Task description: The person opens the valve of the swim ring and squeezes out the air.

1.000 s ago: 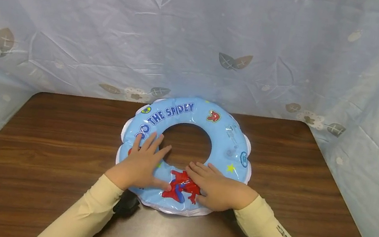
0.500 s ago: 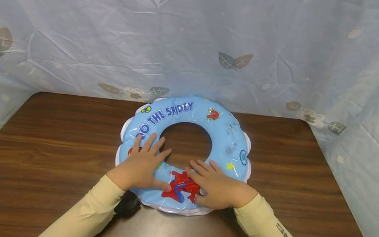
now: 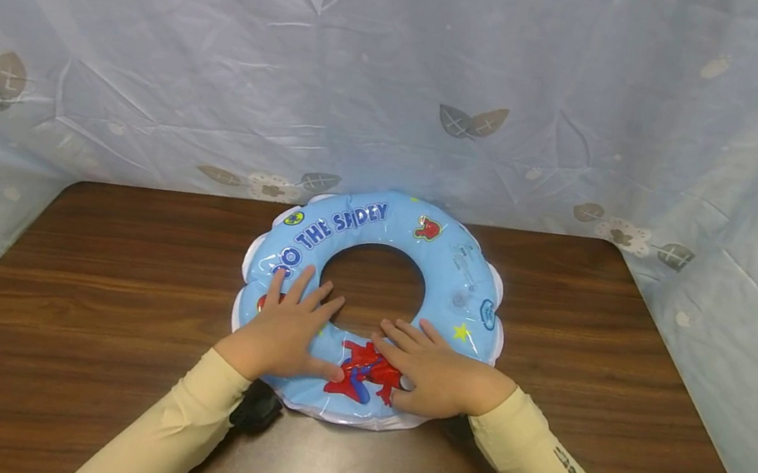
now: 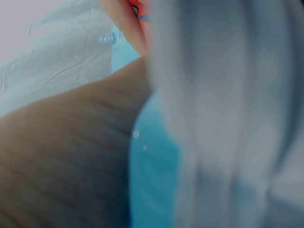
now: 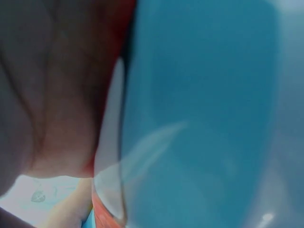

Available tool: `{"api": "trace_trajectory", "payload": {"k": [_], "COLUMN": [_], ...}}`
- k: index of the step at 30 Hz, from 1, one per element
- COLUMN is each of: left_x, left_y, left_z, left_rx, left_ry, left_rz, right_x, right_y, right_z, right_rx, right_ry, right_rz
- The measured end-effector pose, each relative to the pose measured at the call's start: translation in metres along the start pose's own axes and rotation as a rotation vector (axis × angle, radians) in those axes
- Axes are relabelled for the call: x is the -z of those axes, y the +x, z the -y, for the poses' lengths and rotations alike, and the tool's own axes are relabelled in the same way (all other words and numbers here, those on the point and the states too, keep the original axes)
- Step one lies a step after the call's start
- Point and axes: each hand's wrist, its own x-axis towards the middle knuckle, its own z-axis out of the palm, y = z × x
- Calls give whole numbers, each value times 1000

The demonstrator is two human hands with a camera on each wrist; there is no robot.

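Observation:
A light-blue inflatable swim ring (image 3: 453, 266) with a white scalloped edge lies flat in the head view, puffed up, printed with lettering and a red-and-blue figure. My left hand (image 3: 285, 338) rests on its front left with fingers spread and straight. On the front right lies my right hand (image 3: 442, 374), palm down, fingers extended toward the hole. The left wrist view has the palm (image 4: 61, 133) against the blue vinyl and a clear valve (image 4: 110, 39) sticking out beyond it. Up close in the right wrist view, the ring's blue side (image 5: 199, 95) fills the right half.
The ring sits on a dark brown wooden table (image 3: 604, 344), near its back edge. Grey-blue curtain (image 3: 380, 59) with leaf prints hangs behind and at both sides. A black wrist device (image 3: 256, 408) shows under the left wrist.

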Motion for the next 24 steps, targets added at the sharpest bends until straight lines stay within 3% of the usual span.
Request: {"api": "trace_trajectory", "payload": {"k": [24], "left_x": [0], "left_y": [1], "left_z": [-1], "left_rx": [-1], "left_ry": [10], "left_rz": [-5], "right_x": [-1], "right_y": [-1], "right_z": [0], "right_rx": [16], "right_ry": [16], "right_rz": [-1]}}
